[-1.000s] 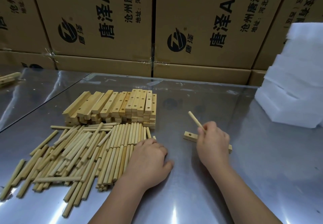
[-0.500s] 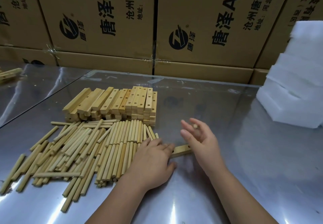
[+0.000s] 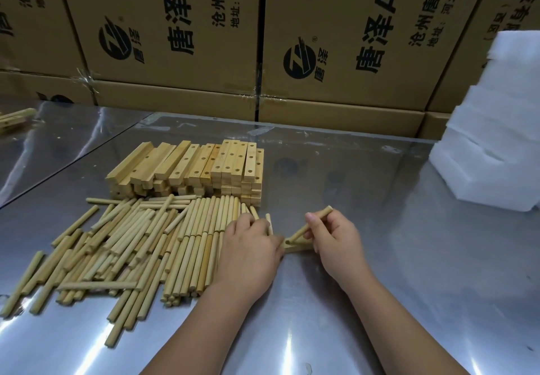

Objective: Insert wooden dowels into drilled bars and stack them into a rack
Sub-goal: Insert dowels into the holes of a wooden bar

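Right hand (image 3: 336, 240): held knuckles-up just above the worktop (image 3: 409, 272), with thumb and fingers pinched round the upper half of a single dowel (image 3: 298, 233).
Held dowel: tilted, its upper end raised toward the far right past the fingers and its lower end brought down onto the bar (image 3: 295, 249).
Bar: laid flat on the worktop between the two hands and largely covered by them. Whether the dowel tip is seated in a hole cannot be made out.
Left hand (image 3: 248, 253): placed palm-down at the right edge of the loose dowels (image 3: 131, 243), fingers bent, fingertips at the bar's left end.
Second dowel (image 3: 268, 224): seen projecting beside the left fingertips. It appears to be held, but the grip is hidden, so the state of this hand cannot be told.
Loose dowels: spread in a wide, partly ordered heap on the near-left of the worktop, most of them aligned front to back and a few lying crosswise.
Stack of drilled bars (image 3: 190, 170): piled in several layers just behind the heap, with holes visible on the top faces.
Cardboard boxes (image 3: 175, 38): ranged along the far edge of the worktop, printed in black.
White foam blocks (image 3: 496, 140): stacked at the far right.
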